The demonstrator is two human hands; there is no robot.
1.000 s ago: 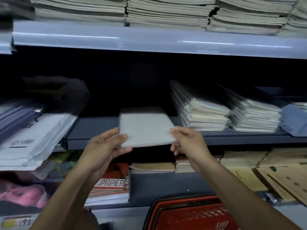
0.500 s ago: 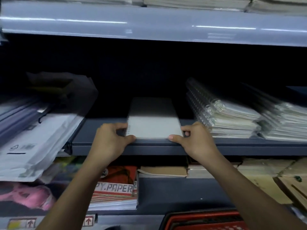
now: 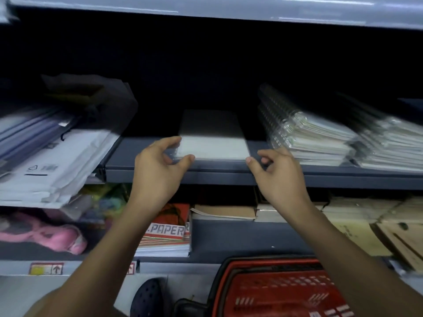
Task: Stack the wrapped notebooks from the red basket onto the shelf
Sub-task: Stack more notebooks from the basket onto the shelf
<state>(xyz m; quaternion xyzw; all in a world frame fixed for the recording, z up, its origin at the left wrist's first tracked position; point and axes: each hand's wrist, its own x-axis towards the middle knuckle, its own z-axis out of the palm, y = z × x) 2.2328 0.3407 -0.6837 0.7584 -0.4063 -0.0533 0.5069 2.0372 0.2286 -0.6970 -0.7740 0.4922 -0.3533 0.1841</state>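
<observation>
dark shelf, notebook lying flat, both hands beside it

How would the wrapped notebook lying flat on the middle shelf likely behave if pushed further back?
The wrapped notebook is thin and lies flat, so it probably slides rather than tips. Its glossy film looks slippery against the shelf. It seems fairly stiff and light.

dim, shelf interior black | glare streaks on upper shelf edge | blurred, warped edges
</observation>
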